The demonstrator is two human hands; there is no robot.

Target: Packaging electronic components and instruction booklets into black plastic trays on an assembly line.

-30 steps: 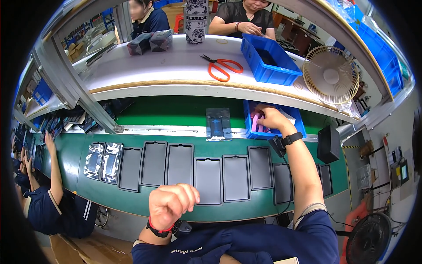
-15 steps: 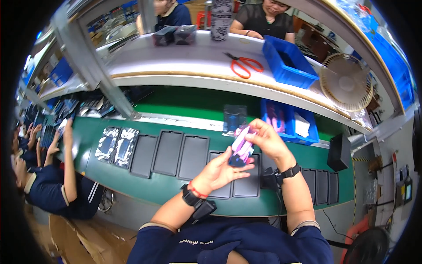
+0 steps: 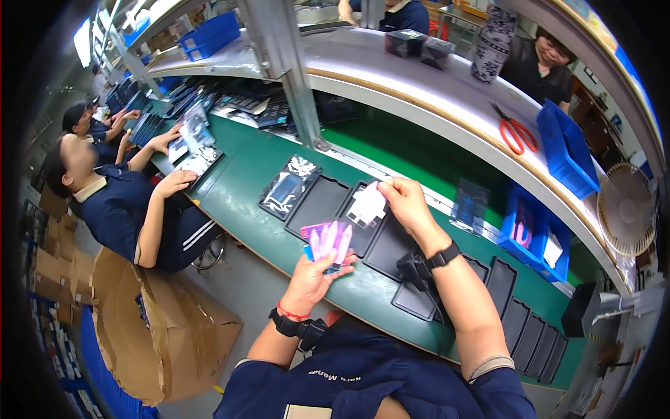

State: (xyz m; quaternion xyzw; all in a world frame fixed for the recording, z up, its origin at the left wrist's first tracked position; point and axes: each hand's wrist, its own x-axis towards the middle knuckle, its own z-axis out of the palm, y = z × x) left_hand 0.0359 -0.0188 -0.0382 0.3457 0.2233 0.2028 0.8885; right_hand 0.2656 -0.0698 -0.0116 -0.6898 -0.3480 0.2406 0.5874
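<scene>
- While the grip of the left hand (image 3: 313, 278) holds several pink-purple pieces (image 3: 328, 239), the right hand (image 3: 410, 204) pinches a pale item (image 3: 368, 204).
- Dark trays (image 3: 319, 208) line the green desk (image 3: 241, 167).

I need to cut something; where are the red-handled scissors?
In the head view, the scissors lie at upper right on the white shelf, just left of its blue bin.

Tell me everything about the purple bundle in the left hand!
The bundle is several slim, shiny pieces fanned out: pale lilac ones with pointed tips in front, brighter pink-purple behind, some blue at the left. They look like thin plastic. The left hand grips their lower ends, tips pointing away from the body, above the green table.
</scene>
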